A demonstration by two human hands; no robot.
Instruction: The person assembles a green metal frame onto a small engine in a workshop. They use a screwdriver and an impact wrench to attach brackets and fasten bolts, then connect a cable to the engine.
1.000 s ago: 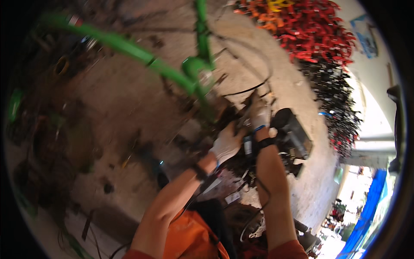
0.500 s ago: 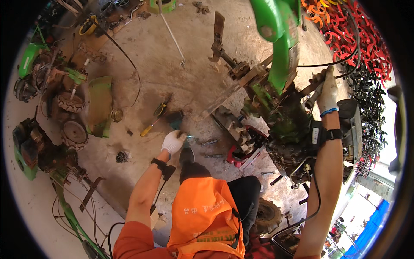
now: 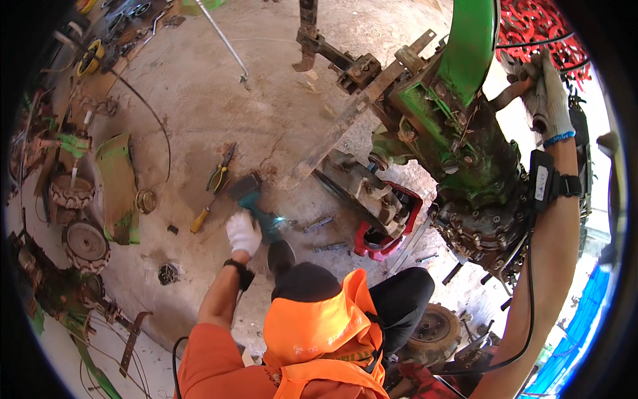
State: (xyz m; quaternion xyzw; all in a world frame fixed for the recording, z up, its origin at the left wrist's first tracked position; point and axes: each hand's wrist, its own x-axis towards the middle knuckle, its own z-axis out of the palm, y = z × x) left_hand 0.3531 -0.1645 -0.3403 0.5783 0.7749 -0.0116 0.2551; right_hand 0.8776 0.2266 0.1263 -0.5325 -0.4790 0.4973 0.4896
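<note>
My left hand (image 3: 243, 234), in a white glove, is low beside a teal and black cordless power tool (image 3: 250, 199) on the floor. The tool's lamp glows; its body shows between hand and light. The fingers look loosely apart, partly hard to see. At upper right, my gloved right hand (image 3: 553, 100) is closed round rusty metal bar (image 3: 510, 97) work beside a greasy green machine (image 3: 458, 133); a short tube end (image 3: 539, 121) shows under the palm. Left of the power tool lie pliers (image 3: 219, 174) with yellow-black grips and a yellow-handled screwdriver (image 3: 201, 218).
Bolts (image 3: 319, 225) lie right of my shoe (image 3: 281, 256), near a red metal part (image 3: 379, 245). A treaded wheel (image 3: 432, 331) stands near my knee. Green machine parts (image 3: 118, 189) and wheels are at left; red curved blades (image 3: 531, 26) are heaped at upper right.
The view has shifted, and the machine appears larger. My left hand has shifted left off the power tool, baring more of its teal body. My right hand stays at the rusty bar.
</note>
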